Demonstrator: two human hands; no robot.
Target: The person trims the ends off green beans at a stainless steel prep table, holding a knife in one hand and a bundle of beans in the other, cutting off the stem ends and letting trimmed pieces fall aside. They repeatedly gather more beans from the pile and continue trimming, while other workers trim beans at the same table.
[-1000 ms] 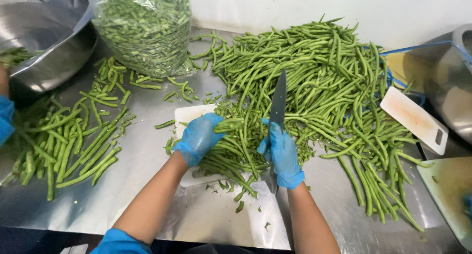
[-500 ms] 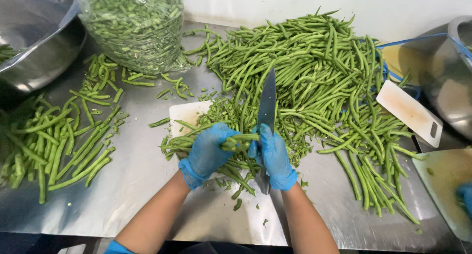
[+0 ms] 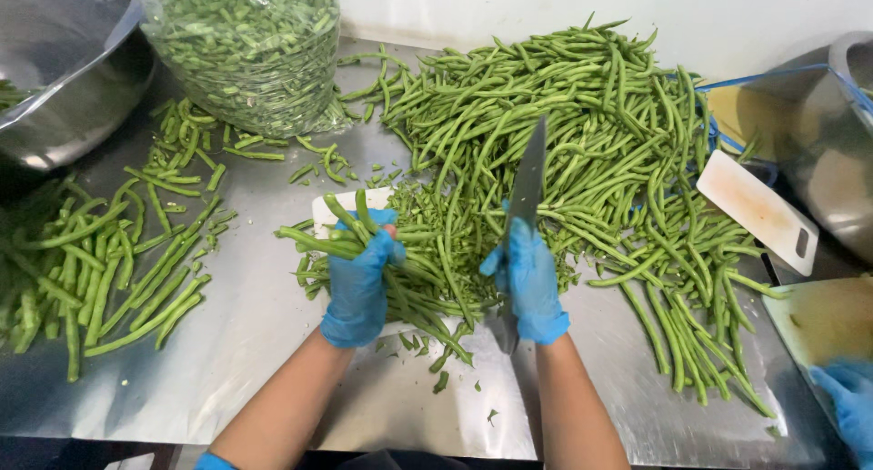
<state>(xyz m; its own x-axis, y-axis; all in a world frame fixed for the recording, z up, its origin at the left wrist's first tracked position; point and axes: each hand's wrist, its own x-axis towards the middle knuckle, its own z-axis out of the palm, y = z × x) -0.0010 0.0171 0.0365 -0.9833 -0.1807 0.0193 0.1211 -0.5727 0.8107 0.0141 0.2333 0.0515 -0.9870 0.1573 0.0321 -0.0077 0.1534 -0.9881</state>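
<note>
Both my hands wear blue gloves. My left hand (image 3: pixel 360 275) grips a bunch of green beans (image 3: pixel 320 241) lifted off a white cutting board (image 3: pixel 335 204) that is mostly buried under beans. My right hand (image 3: pixel 528 282) holds a kitchen knife (image 3: pixel 526 179) with its blade pointing away from me, over the near edge of a big heap of whole green beans (image 3: pixel 564 134). Small cut bean tips lie scattered between my hands.
Trimmed beans (image 3: pixel 100 261) lie in a loose pile at the left on the steel table (image 3: pixel 245 361). A clear bag of beans (image 3: pixel 245 43) and a lined metal bowl (image 3: pixel 64 79) stand behind. At the right are another white board (image 3: pixel 759 211), a metal bowl (image 3: pixel 832 134) and another person's blue-gloved hand (image 3: pixel 846 406).
My left hand has gathered a bunch of beans and raised it off the board. The knife hand has stayed nearly in place, with the blade still pointing away.
</note>
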